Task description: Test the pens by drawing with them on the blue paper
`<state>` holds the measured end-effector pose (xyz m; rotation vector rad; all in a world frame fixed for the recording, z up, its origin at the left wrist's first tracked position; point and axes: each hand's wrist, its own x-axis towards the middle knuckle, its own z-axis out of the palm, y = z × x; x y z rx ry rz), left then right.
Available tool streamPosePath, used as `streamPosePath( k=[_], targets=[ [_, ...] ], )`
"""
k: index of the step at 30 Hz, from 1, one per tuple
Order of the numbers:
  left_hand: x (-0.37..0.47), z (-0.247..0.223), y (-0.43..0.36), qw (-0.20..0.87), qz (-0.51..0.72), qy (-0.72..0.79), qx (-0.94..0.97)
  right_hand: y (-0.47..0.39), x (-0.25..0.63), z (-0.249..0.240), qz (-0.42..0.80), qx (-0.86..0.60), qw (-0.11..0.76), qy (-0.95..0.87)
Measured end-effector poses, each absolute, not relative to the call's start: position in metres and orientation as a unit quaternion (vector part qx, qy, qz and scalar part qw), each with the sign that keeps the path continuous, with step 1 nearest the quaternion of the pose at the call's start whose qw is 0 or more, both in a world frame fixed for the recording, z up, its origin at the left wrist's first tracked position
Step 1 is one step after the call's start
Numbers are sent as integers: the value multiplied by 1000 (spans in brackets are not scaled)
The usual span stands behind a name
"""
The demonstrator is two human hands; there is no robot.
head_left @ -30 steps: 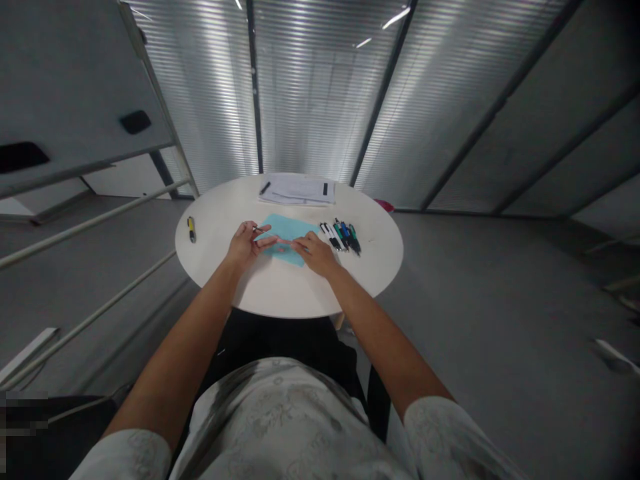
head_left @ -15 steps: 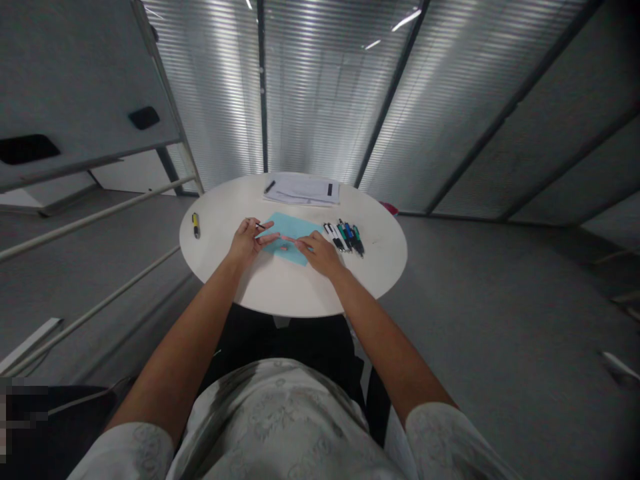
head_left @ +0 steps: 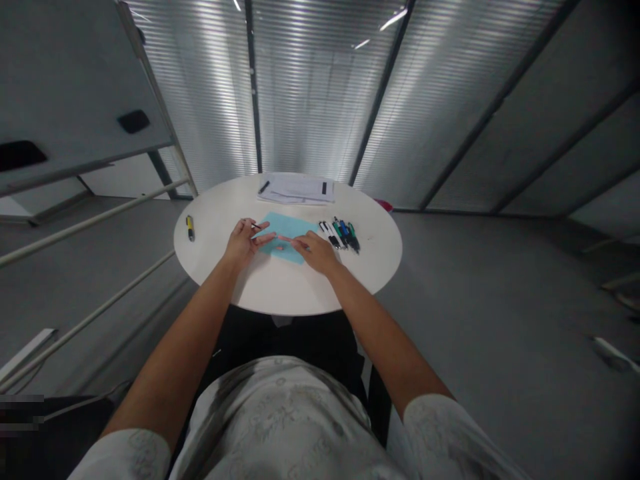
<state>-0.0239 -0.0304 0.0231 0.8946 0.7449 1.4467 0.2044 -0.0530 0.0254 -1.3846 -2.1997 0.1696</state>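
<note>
at frame centre, the left hand [head_left: 241, 245] loosely holds a dark stick [head_left: 256, 226] while the right hand [head_left: 317, 253] pinches a pink strip [head_left: 285, 238].

I see striped blinds [head_left: 300, 100] past the round white table [head_left: 285, 297]. A big gray board [head_left: 75, 73] is on the left. White papers [head_left: 297, 190] lie near the table's far edge.
</note>
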Motion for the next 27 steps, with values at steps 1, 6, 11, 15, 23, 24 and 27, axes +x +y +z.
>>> streamPosePath(
  k=[1,6,11,15,23,24,27],
  targets=[
    [-24,23,-31,602,620,320,388,-53,204,25,61,-511,264,-816],
    [-20,26,-34,606,610,325,393,-53,202,24,56,-499,253,-827],
    [-19,28,-36,599,616,326,394,-51,203,24,54,-500,251,-827],
    [-17,27,-38,614,588,324,415,-51,202,25,58,-499,263,-824],
    [-15,20,-36,593,550,345,476,-48,200,23,94,-523,314,-787],
    [-16,18,-35,566,560,368,480,-47,201,23,96,-531,322,-778],
    [-19,12,-29,432,591,457,506,-44,203,23,96,-556,333,-755]
  ],
)
